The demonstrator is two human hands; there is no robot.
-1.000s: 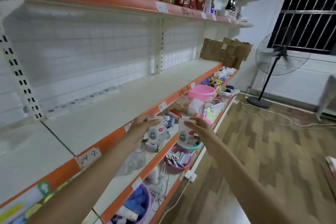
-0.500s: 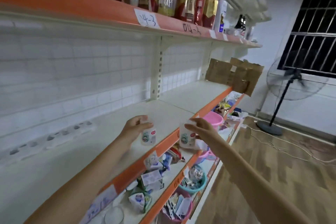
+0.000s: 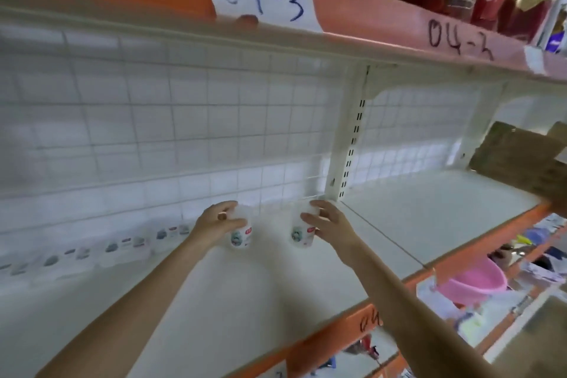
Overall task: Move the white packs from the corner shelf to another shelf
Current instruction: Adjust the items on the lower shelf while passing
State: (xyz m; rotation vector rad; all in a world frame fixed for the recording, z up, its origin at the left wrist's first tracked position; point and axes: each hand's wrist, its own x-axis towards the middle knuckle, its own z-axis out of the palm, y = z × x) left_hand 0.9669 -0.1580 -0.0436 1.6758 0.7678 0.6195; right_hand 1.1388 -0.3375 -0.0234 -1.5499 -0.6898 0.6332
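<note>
While my left hand [image 3: 219,221] curls over the top of one white pack [image 3: 241,235] and my right hand [image 3: 329,222] wraps the top of the other white pack [image 3: 302,232], both packs stand upright, well apart from each other, at the far side of the white shelf [image 3: 276,301], just in front of the wire grid back panel [image 3: 184,132]. Half a second ago I was holding them in the air out at the orange front edge [image 3: 346,325]; now I have reached deep over the board, and their bases look to be touching it or nearly so, though blur keeps me from being certain. To their left, a row of similar packs [image 3: 122,244] lines the back, so these two seem to be joining that line. I judge this delivery almost done: what remains is to let go. On the right, brown cardboard [image 3: 521,163] leans at the shelf's far end, and a pink basin [image 3: 475,281] sits lower down.
</note>
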